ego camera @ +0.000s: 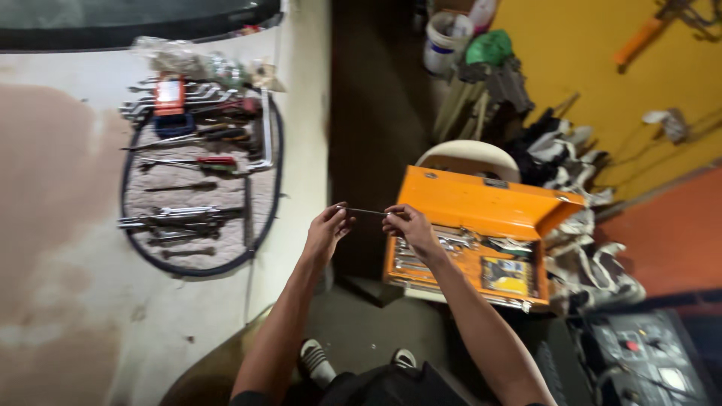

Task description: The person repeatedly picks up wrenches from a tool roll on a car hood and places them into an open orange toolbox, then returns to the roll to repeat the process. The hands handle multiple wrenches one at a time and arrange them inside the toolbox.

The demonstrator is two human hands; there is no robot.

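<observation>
Both of my hands hold a thin dark metal rod (367, 212) level between them, in front of me. My left hand (328, 228) pinches its left end and my right hand (408, 225) pinches its right end. Just beyond my right hand stands an open orange toolbox (481, 203) with its lid raised, holding wrenches and small tools. To the left, on a white car body (75, 225), lies a grey mat (199, 184) covered with spanners, screwdrivers and an orange box.
The toolbox rests on a white plastic chair (470, 154). Behind it are a white bucket (445, 41), a green bag and a heap of shoes by a yellow wall. A grey device with knobs (650, 361) sits at the lower right. My feet stand on a dark floor.
</observation>
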